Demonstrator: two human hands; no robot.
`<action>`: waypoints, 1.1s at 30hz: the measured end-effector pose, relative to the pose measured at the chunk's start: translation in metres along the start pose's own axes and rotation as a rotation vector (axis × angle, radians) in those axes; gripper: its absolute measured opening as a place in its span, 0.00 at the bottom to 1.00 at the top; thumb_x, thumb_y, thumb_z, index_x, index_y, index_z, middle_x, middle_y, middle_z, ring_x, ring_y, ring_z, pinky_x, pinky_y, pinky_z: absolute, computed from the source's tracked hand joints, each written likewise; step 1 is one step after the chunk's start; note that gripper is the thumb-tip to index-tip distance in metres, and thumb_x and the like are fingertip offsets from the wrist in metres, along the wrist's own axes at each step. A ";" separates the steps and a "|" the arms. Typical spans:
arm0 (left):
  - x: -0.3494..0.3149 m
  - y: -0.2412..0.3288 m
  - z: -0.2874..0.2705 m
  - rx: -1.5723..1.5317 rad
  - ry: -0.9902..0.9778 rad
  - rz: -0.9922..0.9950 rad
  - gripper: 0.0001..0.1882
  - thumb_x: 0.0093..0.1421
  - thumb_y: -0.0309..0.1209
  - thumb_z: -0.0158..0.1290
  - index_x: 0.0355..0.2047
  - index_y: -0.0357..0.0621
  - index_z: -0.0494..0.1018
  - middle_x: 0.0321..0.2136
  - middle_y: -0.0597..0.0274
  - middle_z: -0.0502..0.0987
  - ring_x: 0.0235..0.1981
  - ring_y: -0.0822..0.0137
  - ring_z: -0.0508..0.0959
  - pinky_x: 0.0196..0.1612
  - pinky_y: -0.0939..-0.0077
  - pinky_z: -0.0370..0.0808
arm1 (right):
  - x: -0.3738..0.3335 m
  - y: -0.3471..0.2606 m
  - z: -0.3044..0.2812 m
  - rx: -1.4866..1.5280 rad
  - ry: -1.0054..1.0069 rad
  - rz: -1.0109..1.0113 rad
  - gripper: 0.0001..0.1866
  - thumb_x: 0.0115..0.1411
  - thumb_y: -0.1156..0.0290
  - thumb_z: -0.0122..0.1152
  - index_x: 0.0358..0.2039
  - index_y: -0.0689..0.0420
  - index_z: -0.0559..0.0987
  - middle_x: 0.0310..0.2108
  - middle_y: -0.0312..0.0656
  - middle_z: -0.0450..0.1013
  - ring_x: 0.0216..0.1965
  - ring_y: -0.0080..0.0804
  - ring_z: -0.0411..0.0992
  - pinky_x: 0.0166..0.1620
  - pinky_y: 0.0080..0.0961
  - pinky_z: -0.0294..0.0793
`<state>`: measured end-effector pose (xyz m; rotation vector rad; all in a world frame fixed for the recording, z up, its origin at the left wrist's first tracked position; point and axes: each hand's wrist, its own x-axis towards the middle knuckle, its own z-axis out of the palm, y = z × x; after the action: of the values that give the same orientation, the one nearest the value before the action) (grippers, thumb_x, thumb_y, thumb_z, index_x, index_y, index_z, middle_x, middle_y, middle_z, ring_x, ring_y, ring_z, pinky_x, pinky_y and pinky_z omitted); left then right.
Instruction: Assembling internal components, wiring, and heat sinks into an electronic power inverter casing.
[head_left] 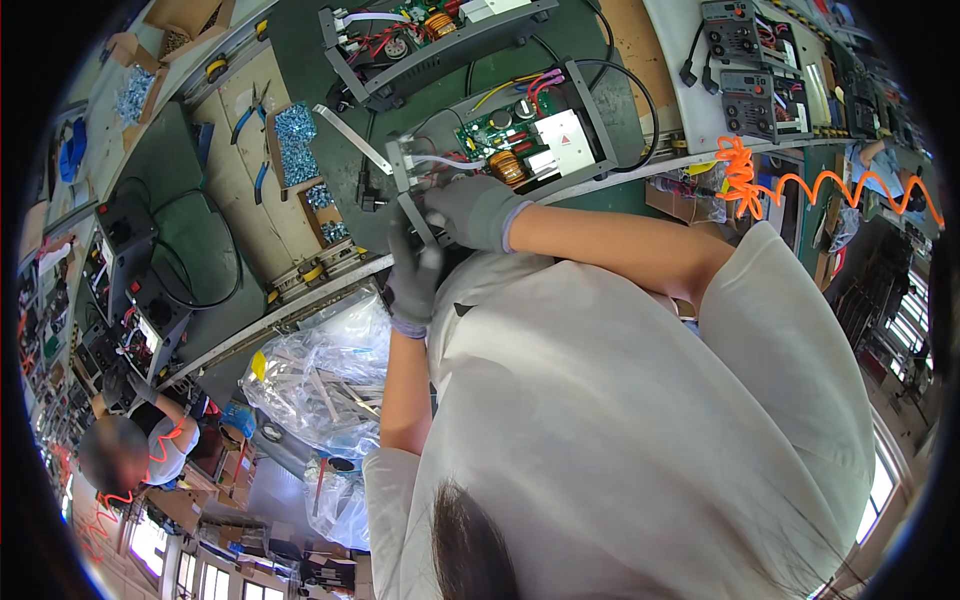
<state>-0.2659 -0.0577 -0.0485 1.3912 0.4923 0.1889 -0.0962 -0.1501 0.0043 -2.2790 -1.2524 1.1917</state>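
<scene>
An open-topped electronic unit (525, 140) stands on the green mat in front of me, showing a green circuit board, copper coil and white block. Its grey front panel (402, 172) is at the unit's left end. My right hand (472, 212), in a grey glove, has its fingers closed at the lower part of that panel. My left hand (412, 280), also gloved, is raised just below the panel; its fingers are smeared, and whether it touches the panel is unclear. A flat metal strip (352, 138) lies left of the panel.
A second open unit (430, 45) sits behind. Screw boxes (296, 145) and blue-handled pliers (243, 122) are at left. Finished-looking units (750, 100) stand at right, near an orange coiled hose (738, 185). Plastic bags (325, 375) hang below the bench edge. Another person (150, 440) works at far left.
</scene>
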 end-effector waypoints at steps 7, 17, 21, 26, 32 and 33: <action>0.080 0.008 -0.057 0.394 0.497 -0.104 0.26 0.66 0.42 0.52 0.55 0.33 0.71 0.46 0.51 0.79 0.46 0.62 0.78 0.52 0.70 0.72 | 0.009 0.010 0.003 -0.066 0.052 -0.185 0.10 0.59 0.66 0.57 0.40 0.54 0.76 0.33 0.48 0.77 0.38 0.50 0.77 0.43 0.45 0.74; 0.195 0.009 -0.068 1.009 0.449 -0.519 0.31 0.47 0.53 0.64 0.44 0.43 0.78 0.43 0.45 0.81 0.45 0.48 0.82 0.48 0.57 0.76 | 0.003 0.009 0.003 -0.041 0.153 -0.212 0.08 0.62 0.65 0.53 0.39 0.53 0.75 0.32 0.48 0.77 0.35 0.51 0.76 0.40 0.47 0.73; 0.183 -0.017 -0.096 0.819 0.615 -0.367 0.23 0.54 0.42 0.57 0.45 0.38 0.74 0.40 0.41 0.79 0.41 0.45 0.81 0.46 0.56 0.76 | 0.002 0.009 0.006 -0.050 0.237 -0.244 0.08 0.61 0.65 0.56 0.39 0.51 0.74 0.28 0.44 0.74 0.31 0.48 0.75 0.36 0.45 0.74; 0.128 -0.047 -0.161 0.443 1.082 -0.175 0.14 0.60 0.32 0.52 0.43 0.36 0.73 0.35 0.45 0.79 0.31 0.50 0.81 0.37 0.58 0.76 | -0.001 0.008 0.005 -0.061 0.203 -0.197 0.10 0.64 0.62 0.51 0.40 0.52 0.74 0.31 0.46 0.77 0.34 0.48 0.76 0.38 0.47 0.74; 0.099 -0.079 -0.155 0.698 0.753 -0.366 0.10 0.55 0.30 0.59 0.33 0.36 0.81 0.29 0.47 0.83 0.32 0.57 0.83 0.36 0.62 0.77 | -0.001 0.004 0.003 -0.087 0.202 -0.152 0.09 0.63 0.62 0.52 0.41 0.51 0.74 0.30 0.44 0.76 0.32 0.47 0.76 0.37 0.46 0.74; 0.103 -0.082 -0.152 0.555 0.748 -0.503 0.13 0.54 0.32 0.59 0.37 0.39 0.82 0.33 0.46 0.83 0.35 0.51 0.83 0.39 0.60 0.77 | -0.001 0.005 0.004 -0.091 0.216 -0.161 0.09 0.63 0.62 0.52 0.41 0.50 0.74 0.30 0.44 0.76 0.32 0.46 0.76 0.36 0.45 0.74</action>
<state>-0.2544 0.1057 -0.1654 1.6554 1.5886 0.1621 -0.0967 -0.1540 -0.0001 -2.2487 -1.3995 0.8262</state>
